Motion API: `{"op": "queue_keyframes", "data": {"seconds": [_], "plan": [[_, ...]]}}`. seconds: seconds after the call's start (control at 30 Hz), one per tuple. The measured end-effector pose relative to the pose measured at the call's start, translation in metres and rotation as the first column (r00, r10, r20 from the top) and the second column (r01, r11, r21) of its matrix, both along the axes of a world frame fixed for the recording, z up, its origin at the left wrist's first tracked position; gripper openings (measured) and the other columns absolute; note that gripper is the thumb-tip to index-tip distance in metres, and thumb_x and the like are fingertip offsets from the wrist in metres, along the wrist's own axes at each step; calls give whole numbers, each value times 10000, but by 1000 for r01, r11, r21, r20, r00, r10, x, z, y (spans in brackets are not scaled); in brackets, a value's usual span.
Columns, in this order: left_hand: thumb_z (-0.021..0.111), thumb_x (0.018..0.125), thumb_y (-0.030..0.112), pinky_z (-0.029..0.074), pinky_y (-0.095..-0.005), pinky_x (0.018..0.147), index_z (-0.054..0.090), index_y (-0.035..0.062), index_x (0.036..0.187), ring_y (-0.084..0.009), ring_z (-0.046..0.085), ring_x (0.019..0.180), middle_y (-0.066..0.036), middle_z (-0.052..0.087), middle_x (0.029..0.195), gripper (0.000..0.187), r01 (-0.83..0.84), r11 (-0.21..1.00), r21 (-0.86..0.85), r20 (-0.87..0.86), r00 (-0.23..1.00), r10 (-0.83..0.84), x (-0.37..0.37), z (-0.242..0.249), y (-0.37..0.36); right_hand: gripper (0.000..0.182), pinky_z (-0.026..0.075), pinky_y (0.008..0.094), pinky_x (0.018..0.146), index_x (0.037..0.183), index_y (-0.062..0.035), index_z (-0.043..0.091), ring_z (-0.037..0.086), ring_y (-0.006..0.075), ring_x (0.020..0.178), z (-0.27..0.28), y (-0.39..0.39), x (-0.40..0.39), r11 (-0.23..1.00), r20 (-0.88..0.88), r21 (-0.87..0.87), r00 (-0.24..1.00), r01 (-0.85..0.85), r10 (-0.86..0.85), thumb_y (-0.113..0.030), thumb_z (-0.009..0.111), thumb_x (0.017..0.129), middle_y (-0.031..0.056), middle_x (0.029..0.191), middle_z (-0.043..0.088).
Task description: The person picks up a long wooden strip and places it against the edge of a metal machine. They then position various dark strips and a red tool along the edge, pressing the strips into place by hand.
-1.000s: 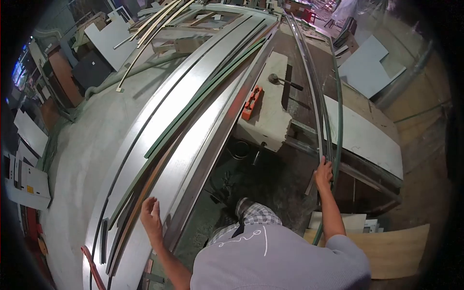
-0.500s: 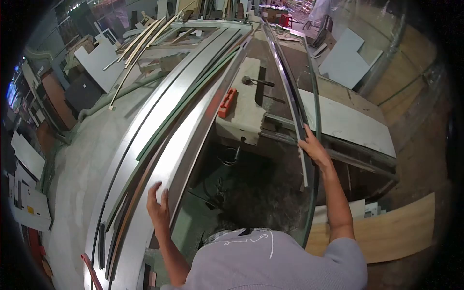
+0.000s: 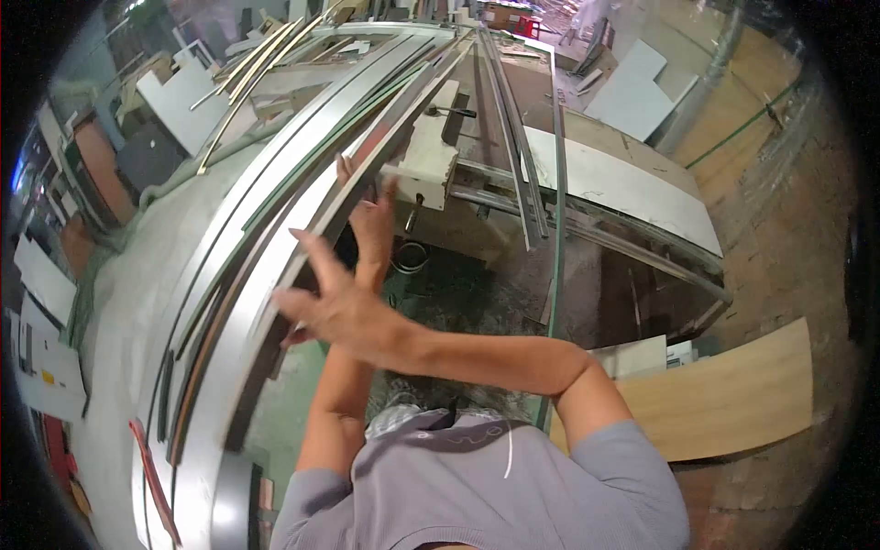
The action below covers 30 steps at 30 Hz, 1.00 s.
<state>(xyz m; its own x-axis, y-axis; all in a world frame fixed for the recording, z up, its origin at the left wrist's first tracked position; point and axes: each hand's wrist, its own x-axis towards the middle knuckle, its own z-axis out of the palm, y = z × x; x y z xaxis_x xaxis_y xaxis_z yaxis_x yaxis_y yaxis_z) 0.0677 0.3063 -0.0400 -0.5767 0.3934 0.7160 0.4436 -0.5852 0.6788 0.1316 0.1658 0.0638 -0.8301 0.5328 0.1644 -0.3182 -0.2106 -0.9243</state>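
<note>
A long silver-faced strip with a dark side [image 3: 394, 147] runs from near my body to the far end of the bench. My left hand [image 3: 370, 229] grips its edge, fingertips beyond the strip and thumb on the near side. Crossing over my left forearm, my right hand [image 3: 339, 307] is closer to me at the same edge, fingers spread and slightly blurred; firm contact cannot be made out. Thin dark metal strips [image 3: 515, 151] lie to the right, apart from both hands. Beside the silver strip lies a green strip [image 3: 312, 172].
A cream machine block with a lever [image 3: 431, 156] stands beyond my hands. To the right are a white panel [image 3: 623, 188] and a curved wooden sheet [image 3: 733, 394]. A red-handled tool [image 3: 151, 477] lies at lower left. Light boards [image 3: 183, 105] lean at the back left.
My right hand has let go of the dark metal strips and swung left across my body. My left hand has moved forward and taken hold of the silver strip's edge. The view has shifted.
</note>
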Motion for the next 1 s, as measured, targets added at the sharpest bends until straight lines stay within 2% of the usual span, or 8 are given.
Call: {"op": "queue_keyframes", "data": {"seconds": [0.07,0.2,0.27,0.33,0.4,0.6,0.8,1.0], "plan": [[587,867,140,368,-335,991,457,10,1203,-225,468,1140,-120,518,1201,382,191,975,111,75,977,-200,-24,2,-32,824,507,336,768,1414,-40,-36,589,230,838,-10,-31,-10,976,75,189,993,-105,92,-226,561,877,177,997,548],[483,918,244,434,-333,949,526,-7,1109,-217,522,1086,-156,533,1173,317,161,975,152,164,969,-186,-70,14,-120,854,470,345,871,1423,-59,29,562,259,934,-9,-58,10,814,65,542,977,-207,204,-268,617,840,197,1052,513],[469,922,280,457,-340,923,529,-14,1094,-239,545,1056,-185,526,1178,346,83,979,187,117,987,-106,-124,10,-175,831,457,376,887,1427,-82,64,543,293,963,-29,-46,16,407,-27,907,980,106,-195,-259,616,832,206,1075,503],[434,932,293,457,-349,927,495,-27,1120,-258,542,1067,-201,508,1203,376,-102,993,59,315,946,78,-145,43,-246,807,433,410,912,1425,-99,106,511,315,1005,-49,-20,21,310,-20,940,932,141,-363,-246,622,821,219,1112,483],[411,943,340,468,-339,887,480,-16,1135,-259,576,1017,-192,538,1172,411,-192,981,40,267,948,174,-181,54,-326,808,393,421,941,1421,-96,123,474,346,1047,-65,5,25,532,270,847,854,9,-445,-256,632,813,229,1154,448],[403,942,357,521,-382,856,446,-62,1124,-327,570,1018,-204,544,1125,459,-597,802,21,347,757,554,-235,70,-556,903,315,463,983,1424,-137,131,329,352,1200,-125,41,-14,65,20,997,621,49,-783,-268,706,740,183,1296,298],[455,921,391,493,-328,861,493,-40,1090,-233,586,955,-158,589,1026,465,-794,608,0,477,534,698,-264,55,-748,940,251,535,1011,1434,-202,107,245,367,1269,-114,9,-93,-242,-133,966,645,-84,-753,-320,711,723,156,1370,235],[458,877,507,471,-356,858,471,-24,1194,-250,552,1026,-157,555,1122,618,-895,307,-323,570,75,819,-281,27,-878,498,257,486,1032,1186,-166,494,430,227,1172,-130,-30,-159,-272,-205,960,818,62,-537,-188,701,733,42,1123,467]]}}
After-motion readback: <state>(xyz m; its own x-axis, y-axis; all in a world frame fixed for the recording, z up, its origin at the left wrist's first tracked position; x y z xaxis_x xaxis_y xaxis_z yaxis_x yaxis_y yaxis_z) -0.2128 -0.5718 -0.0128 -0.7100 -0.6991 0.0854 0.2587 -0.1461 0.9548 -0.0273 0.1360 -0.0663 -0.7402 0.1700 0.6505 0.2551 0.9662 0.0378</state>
